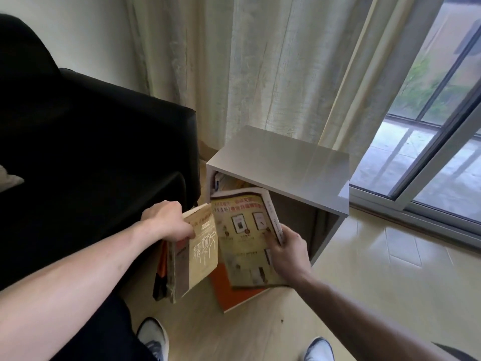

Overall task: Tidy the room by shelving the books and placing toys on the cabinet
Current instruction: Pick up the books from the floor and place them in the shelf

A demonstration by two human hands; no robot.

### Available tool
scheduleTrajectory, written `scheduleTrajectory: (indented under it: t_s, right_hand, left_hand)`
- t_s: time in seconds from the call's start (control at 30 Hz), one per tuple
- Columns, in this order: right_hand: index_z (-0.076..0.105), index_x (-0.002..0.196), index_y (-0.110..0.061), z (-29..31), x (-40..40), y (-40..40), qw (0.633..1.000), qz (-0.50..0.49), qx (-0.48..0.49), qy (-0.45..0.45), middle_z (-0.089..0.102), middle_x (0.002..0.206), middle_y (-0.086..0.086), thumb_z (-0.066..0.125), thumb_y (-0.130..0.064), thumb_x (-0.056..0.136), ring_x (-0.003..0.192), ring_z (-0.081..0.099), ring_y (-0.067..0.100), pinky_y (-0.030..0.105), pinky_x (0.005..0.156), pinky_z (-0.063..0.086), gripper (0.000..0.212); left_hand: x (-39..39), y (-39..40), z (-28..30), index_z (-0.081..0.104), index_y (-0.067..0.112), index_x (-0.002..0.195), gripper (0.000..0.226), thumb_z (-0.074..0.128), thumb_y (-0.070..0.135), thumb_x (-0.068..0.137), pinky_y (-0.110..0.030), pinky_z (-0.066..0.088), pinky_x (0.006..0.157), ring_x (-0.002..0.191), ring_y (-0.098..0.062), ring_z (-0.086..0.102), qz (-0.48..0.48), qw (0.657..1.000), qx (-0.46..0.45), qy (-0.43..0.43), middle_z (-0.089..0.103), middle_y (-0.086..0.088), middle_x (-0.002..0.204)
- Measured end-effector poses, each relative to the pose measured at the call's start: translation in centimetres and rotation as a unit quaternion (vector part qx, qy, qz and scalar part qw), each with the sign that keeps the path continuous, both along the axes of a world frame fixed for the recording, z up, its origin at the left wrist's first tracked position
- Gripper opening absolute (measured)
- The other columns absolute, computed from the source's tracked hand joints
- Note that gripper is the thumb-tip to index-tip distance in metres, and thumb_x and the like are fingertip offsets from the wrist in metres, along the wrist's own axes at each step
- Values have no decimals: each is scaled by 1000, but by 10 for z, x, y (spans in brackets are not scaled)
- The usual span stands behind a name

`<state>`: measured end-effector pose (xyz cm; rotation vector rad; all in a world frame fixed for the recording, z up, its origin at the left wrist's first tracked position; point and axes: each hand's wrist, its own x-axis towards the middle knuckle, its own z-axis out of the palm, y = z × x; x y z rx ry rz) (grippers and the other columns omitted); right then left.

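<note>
Two white sneakers, one [153, 340] at lower centre-left and one [318, 350] at lower centre-right, are standing on the pale wood floor [273, 329] along the bottom edge. Above them, the left hand [166, 222] is closing around the top of a yellowed book with large black characters [197, 254], fronting a small stack whose number cannot be told. The right hand [286, 248] is gripping the spine edge of a yellow-covered paperback [242, 238], thumb on its cover, tilting its top end into the open front of the grey cube cabinet [281, 162] at centre frame. An orange book [226, 290] is lying beneath it. One book [217, 182] is leaning inside the cabinet's upper left corner. A black sofa [91, 152] is crowding the left, beige curtains [260, 61] are hanging behind, and a sliding glass door [429, 152] is filling the right.
</note>
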<state>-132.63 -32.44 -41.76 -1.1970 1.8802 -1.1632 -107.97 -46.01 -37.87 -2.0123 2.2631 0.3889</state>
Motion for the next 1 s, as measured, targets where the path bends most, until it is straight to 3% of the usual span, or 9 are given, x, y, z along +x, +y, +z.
scheduleTrajectory:
  t_s: [0.1, 0.2, 0.33, 0.37, 0.47, 0.57, 0.6, 0.7, 1.0]
  right_hand:
    - [68, 109, -30, -23, -6, -7, 995, -62, 61, -40, 72, 97, -10, 56, -33, 103, 85, 72, 12, 30, 62, 62, 14]
    - [69, 119, -30, -42, -8, -21, 992, -92, 62, -56, 71, 101, -10, 59, -25, 102, 87, 72, 17, 37, 68, 65, 20]
    - [64, 133, -25, -54, -7, -45, 984, -153, 48, -77, 68, 114, 0, 60, -15, 101, 81, 66, 14, 16, 51, 52, 33]
    - [64, 132, -24, -55, -10, -51, 981, -170, 45, -78, 67, 118, 2, 59, -13, 101, 89, 66, 17, 20, 54, 55, 34]
    - [62, 134, -20, -54, -14, -73, 978, -188, 51, -76, 65, 126, 7, 56, -6, 101, 113, 64, 31, 44, 84, 62, 36]
    - [58, 140, -20, -64, -6, -94, 982, -174, 47, -60, 64, 129, 6, 56, -4, 101, 108, 63, 25, 28, 61, 61, 43]
    - [58, 141, -22, -68, -1, -100, 982, -173, 44, -58, 64, 130, 5, 56, -4, 100, 108, 63, 25, 29, 61, 62, 44]
    - [58, 139, -23, -88, 13, -116, 971, -214, 52, -98, 64, 130, 7, 55, -3, 100, 116, 64, 32, 48, 89, 61, 44]
    - [62, 135, -17, -121, 26, -168, 922, -346, 2, -175, 66, 126, 6, 54, -2, 100, 115, 63, 32, 54, 95, 56, 39]
  left_hand:
    - [2, 3, 1, 67, 25, 99, 45, 81, 57, 70, -29, 62, 65, 71, -12, 70, 6, 1000, 15, -9, 70, 6, 84]
    - [6, 4, 2, 67, 25, 100, 45, 82, 56, 71, -25, 58, 59, 68, -9, 70, 7, 1000, 26, -13, 71, 7, 83]
    - [11, 1, -2, 68, 26, 100, 43, 83, 54, 71, -24, 57, 58, 69, -8, 70, 4, 1000, 30, -8, 70, 8, 85]
    - [11, 1, -4, 68, 26, 99, 43, 83, 54, 70, -26, 60, 60, 69, -8, 70, 2, 999, 31, -6, 70, 9, 85]
    - [12, -3, -6, 69, 27, 96, 44, 82, 57, 66, -29, 63, 66, 69, -9, 71, 6, 999, 34, 2, 71, 9, 83]
    - [11, -7, -8, 69, 27, 98, 44, 81, 57, 68, -26, 60, 62, 70, -8, 70, 3, 999, 37, 7, 71, 10, 85]
    - [10, -9, -9, 69, 27, 100, 44, 82, 56, 69, -25, 60, 61, 70, -8, 70, 2, 999, 40, 10, 72, 10, 87]
    - [9, -11, -15, 69, 28, 103, 44, 82, 55, 70, -23, 61, 61, 69, -8, 72, -1, 999, 44, 19, 72, 10, 91]
    - [4, -30, -29, 68, 31, 105, 43, 81, 57, 74, -21, 62, 63, 71, -6, 72, -17, 997, 61, 35, 72, 11, 96]
